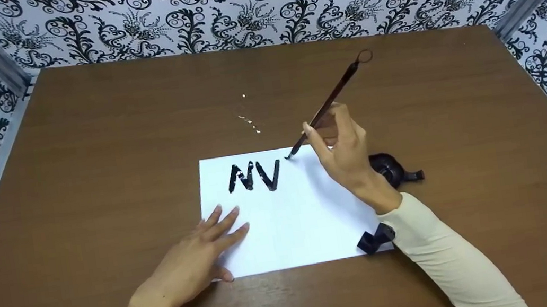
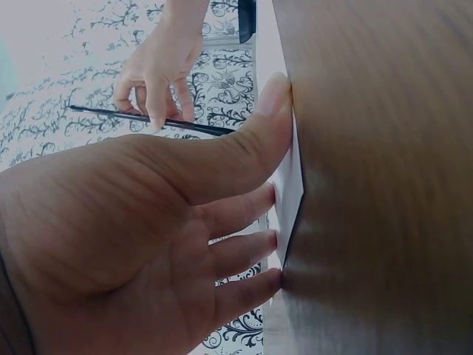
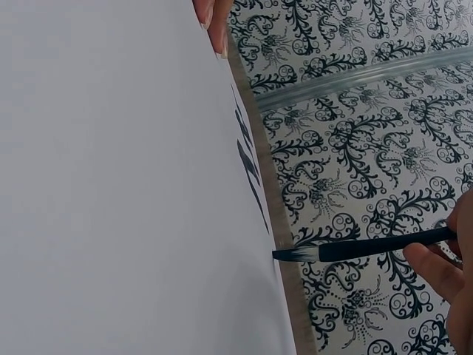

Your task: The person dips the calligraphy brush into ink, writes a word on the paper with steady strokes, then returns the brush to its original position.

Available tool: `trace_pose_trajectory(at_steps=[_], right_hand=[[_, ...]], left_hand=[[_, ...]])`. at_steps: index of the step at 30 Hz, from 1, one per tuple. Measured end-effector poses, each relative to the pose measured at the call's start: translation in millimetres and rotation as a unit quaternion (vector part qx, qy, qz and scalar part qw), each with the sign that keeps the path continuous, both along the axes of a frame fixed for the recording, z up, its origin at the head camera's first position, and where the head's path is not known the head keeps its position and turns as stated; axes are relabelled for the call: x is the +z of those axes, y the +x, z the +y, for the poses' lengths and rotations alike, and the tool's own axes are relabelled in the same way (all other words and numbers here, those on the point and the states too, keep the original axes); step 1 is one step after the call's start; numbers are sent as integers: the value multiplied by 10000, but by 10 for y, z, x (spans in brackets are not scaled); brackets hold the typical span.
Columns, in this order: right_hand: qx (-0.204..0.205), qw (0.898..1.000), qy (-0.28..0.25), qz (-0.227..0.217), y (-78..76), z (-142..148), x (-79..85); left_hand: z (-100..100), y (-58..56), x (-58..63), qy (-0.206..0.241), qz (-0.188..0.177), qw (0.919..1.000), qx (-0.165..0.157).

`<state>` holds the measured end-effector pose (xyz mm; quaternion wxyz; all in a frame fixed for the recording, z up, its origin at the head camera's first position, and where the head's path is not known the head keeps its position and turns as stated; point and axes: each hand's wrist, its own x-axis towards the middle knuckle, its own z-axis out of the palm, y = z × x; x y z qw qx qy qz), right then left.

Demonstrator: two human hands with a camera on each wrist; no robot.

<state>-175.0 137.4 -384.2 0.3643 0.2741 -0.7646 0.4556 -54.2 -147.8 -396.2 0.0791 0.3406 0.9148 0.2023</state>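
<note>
A sheet of white paper lies on the table and bears bold black letters that look like N and V. My right hand pinches a dark calligraphy brush with a loop at its top end. The black-wetted brush tip is right at the paper, just right of the V. On the lower left corner of the sheet rests my left hand, fingers spread and fairly straight. The left wrist view shows its thumb and fingertips at the paper's edge.
Partly behind the right forearm stands a round black object with a short stub. Small white specks dot the brown table beyond the sheet. A black wrist mount overlaps the paper's lower right corner. Patterned wallpaper surrounds the table.
</note>
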Motion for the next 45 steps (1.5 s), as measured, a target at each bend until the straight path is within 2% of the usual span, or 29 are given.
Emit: trace_pose_trajectory(at_steps=[9, 16, 22, 39, 45], right_hand=[[-9, 9998, 138, -121, 14, -9, 8], [-36, 9996, 283, -51, 42, -10, 25], [-14, 9991, 383, -181, 66, -11, 50], [425, 9941, 941, -341, 140, -20, 153], [555, 9929, 987, -364, 165, -32, 163]], left_hand=[[5, 8, 20, -3, -131, 9999, 88], [9, 10, 11, -26, -96, 9999, 63], [9, 9, 7, -37, -94, 9999, 75], [7, 5, 12, -89, -100, 9998, 119], [5, 7, 9, -69, -91, 9999, 123]])
